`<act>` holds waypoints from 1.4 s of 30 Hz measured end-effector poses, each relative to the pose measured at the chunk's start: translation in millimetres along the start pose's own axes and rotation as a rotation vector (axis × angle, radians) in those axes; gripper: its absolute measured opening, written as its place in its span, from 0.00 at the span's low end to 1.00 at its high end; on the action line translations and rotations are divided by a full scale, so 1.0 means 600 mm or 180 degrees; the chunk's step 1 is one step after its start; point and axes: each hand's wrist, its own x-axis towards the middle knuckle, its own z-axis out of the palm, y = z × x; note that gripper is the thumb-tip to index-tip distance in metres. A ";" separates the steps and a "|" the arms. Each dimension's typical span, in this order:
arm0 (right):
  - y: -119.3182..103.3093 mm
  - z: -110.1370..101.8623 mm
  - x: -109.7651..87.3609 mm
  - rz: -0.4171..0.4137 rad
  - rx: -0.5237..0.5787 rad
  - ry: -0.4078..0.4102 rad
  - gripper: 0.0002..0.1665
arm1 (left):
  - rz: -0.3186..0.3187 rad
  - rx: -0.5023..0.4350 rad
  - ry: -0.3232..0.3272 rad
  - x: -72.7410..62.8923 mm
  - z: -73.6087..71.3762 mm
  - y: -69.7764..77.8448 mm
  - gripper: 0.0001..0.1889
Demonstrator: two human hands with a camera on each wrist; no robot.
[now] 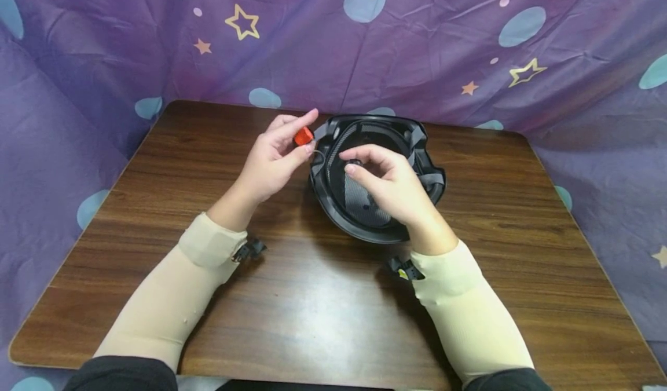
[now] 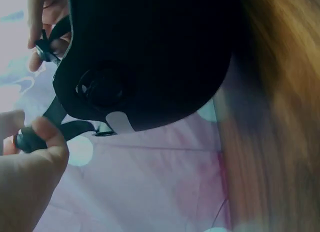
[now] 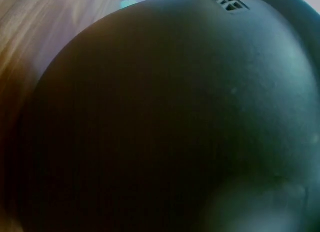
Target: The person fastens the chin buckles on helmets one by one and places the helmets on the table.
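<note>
A black helmet (image 1: 367,229) lies upside down on the table, its lined inside facing up. My left hand (image 1: 271,159) pinches a buckle with a red part (image 1: 304,136) at the helmet's left rim, on a grey strap (image 1: 321,131). Above the helmet's opening, my right hand (image 1: 396,188) pinches a small dark buckle piece (image 1: 354,162). In the left wrist view that dark piece (image 2: 46,49) sits between the fingertips, on its own strap. The two buckle parts are apart. Only the helmet's dark outer shell (image 3: 165,102) fills the right wrist view; the right hand is hidden there.
The brown wooden table (image 1: 219,148) carries the helmet. Behind it hangs a purple cloth (image 1: 312,43) with stars and dots. More grey straps (image 1: 431,179) run along the helmet's right side. Small black devices (image 1: 250,250) sit at both wrists.
</note>
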 end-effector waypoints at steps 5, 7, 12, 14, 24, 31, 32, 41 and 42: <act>0.000 0.002 0.001 0.0010 0.0125 0.0060 0.16 | 0.0201 0.0130 -0.0261 -0.004 0.003 0.002 0.29; -0.001 0.002 0.002 0.0024 0.0273 0.0104 0.18 | 0.0118 0.0040 -0.0329 -0.005 0.004 0.004 0.28; -0.003 0.003 0.004 0.0051 0.0582 0.0203 0.18 | -0.0144 -0.0316 -0.0350 -0.005 0.004 0.005 0.18; -0.004 0.002 0.003 0.0059 0.0612 0.0187 0.18 | -0.0161 -0.0368 -0.0364 -0.005 0.003 0.004 0.16; -0.007 0.001 0.002 -0.0026 0.0717 0.0180 0.17 | -0.0166 -0.0191 -0.0440 -0.005 0.001 0.003 0.13; -0.010 0.001 0.003 -0.0067 0.0701 0.0077 0.17 | -0.0204 0.0007 -0.0510 -0.008 0.002 0.011 0.12; -0.009 0.001 0.003 -0.0070 0.0672 0.0040 0.17 | -0.0193 0.0020 -0.0538 -0.009 0.002 0.012 0.12; -0.004 0.002 0.001 -0.0116 0.0734 -0.0021 0.18 | -0.0237 -0.0525 -0.0560 -0.009 0.000 0.007 0.11; -0.003 0.002 0.001 -0.0117 0.0774 -0.0028 0.18 | -0.0297 -0.0552 -0.0540 -0.008 0.001 0.008 0.10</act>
